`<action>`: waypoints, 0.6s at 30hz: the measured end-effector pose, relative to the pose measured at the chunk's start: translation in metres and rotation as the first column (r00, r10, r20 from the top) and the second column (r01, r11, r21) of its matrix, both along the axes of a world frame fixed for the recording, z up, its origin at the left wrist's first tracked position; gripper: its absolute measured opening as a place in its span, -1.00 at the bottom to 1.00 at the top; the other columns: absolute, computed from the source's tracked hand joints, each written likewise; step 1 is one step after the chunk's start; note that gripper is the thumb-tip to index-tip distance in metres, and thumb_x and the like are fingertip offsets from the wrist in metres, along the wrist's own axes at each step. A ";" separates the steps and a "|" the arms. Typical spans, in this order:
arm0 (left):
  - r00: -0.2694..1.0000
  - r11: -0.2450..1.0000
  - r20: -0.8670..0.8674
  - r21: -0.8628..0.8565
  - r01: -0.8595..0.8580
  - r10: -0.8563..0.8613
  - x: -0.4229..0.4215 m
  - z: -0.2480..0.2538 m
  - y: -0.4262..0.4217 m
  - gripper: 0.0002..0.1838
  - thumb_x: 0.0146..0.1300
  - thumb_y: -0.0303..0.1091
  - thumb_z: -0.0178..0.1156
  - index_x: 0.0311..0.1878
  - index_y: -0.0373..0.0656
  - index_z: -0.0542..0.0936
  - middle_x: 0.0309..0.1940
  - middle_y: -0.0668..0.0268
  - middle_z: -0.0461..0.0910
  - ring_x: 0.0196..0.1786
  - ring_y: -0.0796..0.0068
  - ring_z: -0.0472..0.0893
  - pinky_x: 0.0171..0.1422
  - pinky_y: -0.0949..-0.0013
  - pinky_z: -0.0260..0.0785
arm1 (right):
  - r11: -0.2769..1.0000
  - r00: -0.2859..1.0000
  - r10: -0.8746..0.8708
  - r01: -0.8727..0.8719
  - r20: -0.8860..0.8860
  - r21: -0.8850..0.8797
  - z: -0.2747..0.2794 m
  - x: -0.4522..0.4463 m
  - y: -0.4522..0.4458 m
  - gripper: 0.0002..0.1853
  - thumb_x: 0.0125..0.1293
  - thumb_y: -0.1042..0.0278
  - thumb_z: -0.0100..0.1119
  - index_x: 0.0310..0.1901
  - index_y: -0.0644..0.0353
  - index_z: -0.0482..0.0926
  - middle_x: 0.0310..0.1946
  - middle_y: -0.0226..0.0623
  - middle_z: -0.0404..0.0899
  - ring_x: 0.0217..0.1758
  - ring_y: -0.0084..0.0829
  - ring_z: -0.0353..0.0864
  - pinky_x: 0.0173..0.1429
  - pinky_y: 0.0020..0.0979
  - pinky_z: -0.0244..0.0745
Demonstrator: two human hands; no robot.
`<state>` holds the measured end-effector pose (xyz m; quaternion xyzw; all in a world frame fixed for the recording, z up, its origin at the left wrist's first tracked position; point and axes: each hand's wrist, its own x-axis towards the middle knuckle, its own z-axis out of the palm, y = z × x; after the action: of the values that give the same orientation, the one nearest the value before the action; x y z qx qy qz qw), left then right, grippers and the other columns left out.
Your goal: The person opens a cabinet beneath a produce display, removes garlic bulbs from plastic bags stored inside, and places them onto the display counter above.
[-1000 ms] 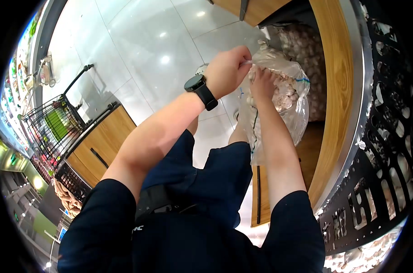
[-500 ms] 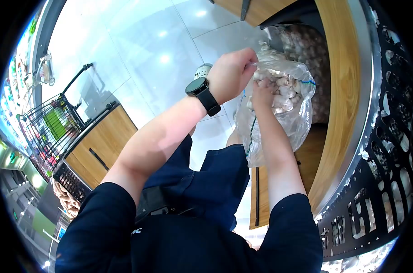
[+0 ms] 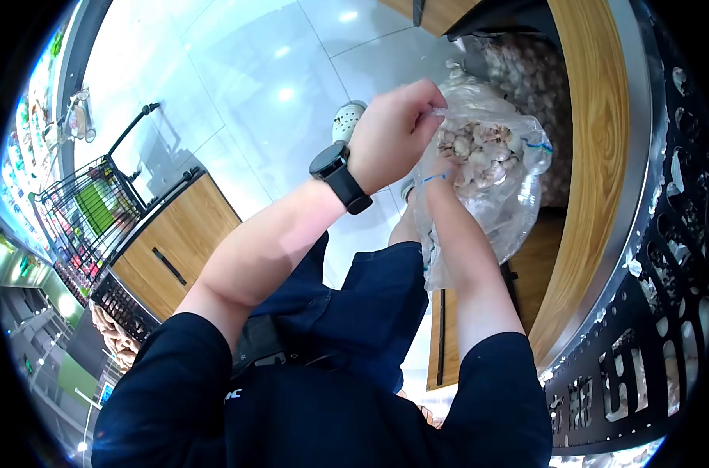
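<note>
A clear plastic bag (image 3: 518, 204) with blue marks near its rim hangs open by the wooden counter. Whitish garlic bulbs (image 3: 487, 154) fill its mouth. My left hand (image 3: 397, 132), with a black watch on the wrist, pinches the bag's edge between thumb and curled fingers. Inside the bag's mouth is my right hand (image 3: 442, 168), at the left side of the bulbs. Its fingers are partly hidden by plastic and garlic, so whether they grip a bulb does not show.
The counter's wooden edge (image 3: 604, 156) curves along the right, beside a black perforated basket wall (image 3: 604, 402). Behind the bag lies a netted heap of garlic (image 3: 526, 74). A wire shopping cart (image 3: 89, 210) and wooden cabinet (image 3: 175, 234) stand at the left.
The bag's near rim now lies across my right wrist, and my right hand has shifted a little toward the bag's left side. My left hand keeps its pinch on the edge.
</note>
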<state>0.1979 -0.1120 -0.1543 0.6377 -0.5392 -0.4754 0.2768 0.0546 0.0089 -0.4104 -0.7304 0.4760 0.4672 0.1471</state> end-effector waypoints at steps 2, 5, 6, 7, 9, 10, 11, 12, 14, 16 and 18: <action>0.999 1.000 -0.042 0.000 0.012 -0.012 0.003 0.001 0.003 -0.92 0.27 -0.51 0.16 -0.18 -0.26 0.54 -0.55 0.38 0.51 -0.50 0.65 0.48 -0.37 0.50 0.35 | 0.994 0.994 -0.104 0.106 -0.032 0.040 0.015 0.008 -0.011 -0.45 0.25 0.29 0.13 0.31 -0.26 0.38 0.21 0.09 0.30 0.17 0.33 0.41 -0.43 0.19 0.60; 0.997 0.998 -0.063 0.048 -0.037 0.040 0.010 -0.003 0.004 -0.93 0.28 -0.52 0.15 -0.19 -0.26 0.54 -0.54 0.39 0.50 -0.49 0.66 0.48 -0.35 0.52 0.35 | 0.996 0.998 0.055 -0.056 0.006 0.072 0.001 0.003 -0.008 -0.50 0.22 0.34 0.16 0.24 -0.15 0.48 0.29 0.00 0.26 0.09 0.33 0.48 -0.47 0.14 0.62; 0.997 0.998 -0.064 0.049 -0.040 0.043 0.011 -0.003 0.005 -0.93 0.28 -0.52 0.15 -0.19 -0.26 0.54 -0.54 0.39 0.50 -0.49 0.66 0.48 -0.35 0.52 0.35 | 0.996 0.998 0.058 -0.058 0.006 0.073 0.006 -0.001 -0.011 -0.50 0.22 0.34 0.16 0.24 -0.15 0.48 0.29 0.00 0.26 0.09 0.33 0.48 -0.47 0.14 0.62; 0.994 0.995 -0.095 0.091 -0.048 0.057 0.011 -0.002 0.006 -0.93 0.28 -0.51 0.15 -0.19 -0.25 0.54 -0.54 0.40 0.50 -0.48 0.66 0.48 -0.35 0.52 0.35 | 0.985 0.995 -0.084 0.075 0.051 0.156 0.014 -0.005 -0.015 -0.49 0.19 0.36 0.19 0.23 0.03 0.48 0.25 -0.05 0.34 0.10 0.16 0.53 -0.39 0.13 0.63; 0.989 0.990 -0.125 0.127 -0.057 0.073 0.010 0.001 0.005 -0.92 0.28 -0.51 0.15 -0.18 -0.25 0.54 -0.53 0.41 0.49 -0.48 0.66 0.49 -0.35 0.53 0.35 | 0.951 0.971 -0.225 0.200 0.086 0.237 0.012 -0.006 -0.022 -0.47 0.17 0.38 0.22 0.23 0.20 0.47 0.20 -0.09 0.42 0.11 -0.01 0.59 -0.32 0.11 0.63; 0.996 0.995 -0.082 0.091 -0.034 0.042 0.009 0.005 0.005 -0.92 0.28 -0.51 0.15 -0.18 -0.25 0.54 -0.54 0.41 0.49 -0.48 0.67 0.49 -0.35 0.53 0.35 | 0.917 0.988 -0.143 0.152 -0.051 0.368 -0.002 -0.001 -0.024 -0.48 0.14 0.42 0.25 0.19 0.19 0.51 0.20 -0.19 0.46 0.07 -0.08 0.63 -0.27 0.10 0.64; 0.999 0.998 -0.036 0.057 -0.012 0.014 0.008 0.008 0.005 -0.92 0.28 -0.51 0.15 -0.18 -0.26 0.54 -0.54 0.41 0.48 -0.47 0.67 0.49 -0.35 0.53 0.35 | 0.859 0.984 -0.039 0.121 -0.172 0.498 -0.013 0.001 -0.023 -0.50 0.10 0.46 0.29 0.16 0.17 0.54 0.20 -0.28 0.51 0.02 -0.15 0.67 -0.23 0.08 0.64; 0.999 0.998 -0.035 0.057 -0.013 0.015 0.009 0.007 0.005 -0.92 0.28 -0.51 0.15 -0.18 -0.26 0.54 -0.54 0.41 0.48 -0.47 0.67 0.49 -0.35 0.53 0.35 | 0.859 0.985 -0.038 0.119 -0.170 0.498 -0.013 -0.003 -0.022 -0.50 0.10 0.46 0.29 0.16 0.17 0.54 0.20 -0.28 0.51 0.02 -0.15 0.67 -0.23 0.08 0.64; 0.999 0.999 -0.049 0.050 -0.020 0.022 0.010 0.003 0.005 -0.92 0.27 -0.51 0.15 -0.18 -0.25 0.54 -0.55 0.41 0.48 -0.48 0.67 0.49 -0.36 0.53 0.34 | 0.855 0.923 -0.314 0.376 -0.223 0.356 -0.011 -0.015 -0.019 -0.49 0.00 0.49 0.37 0.08 0.16 0.60 0.17 -0.35 0.55 -0.03 -0.16 0.70 -0.21 0.12 0.63; 0.999 0.999 -0.033 0.043 -0.008 0.010 0.010 0.005 0.005 -0.91 0.27 -0.50 0.16 -0.18 -0.25 0.54 -0.55 0.42 0.47 -0.48 0.67 0.49 -0.36 0.54 0.34 | 0.878 0.941 -0.294 0.336 -0.169 0.341 -0.004 -0.025 -0.017 -0.47 -0.07 0.48 0.42 0.05 0.16 0.63 0.14 -0.33 0.59 -0.02 -0.17 0.70 -0.12 0.07 0.63; 1.000 0.999 -0.014 0.042 0.002 -0.002 0.011 0.005 0.007 -0.91 0.27 -0.50 0.16 -0.17 -0.24 0.54 -0.56 0.42 0.46 -0.48 0.68 0.49 -0.36 0.55 0.33 | 0.902 0.978 -0.180 0.207 -0.106 0.378 0.010 -0.038 -0.016 -0.45 -0.11 0.46 0.45 0.04 0.16 0.63 0.11 -0.28 0.60 -0.01 -0.19 0.69 -0.03 0.00 0.63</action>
<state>0.2091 -0.1047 -0.1491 0.6395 -0.5278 -0.4914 0.2664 0.0170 -0.0071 -0.4001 -0.6195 0.4492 0.5600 0.3176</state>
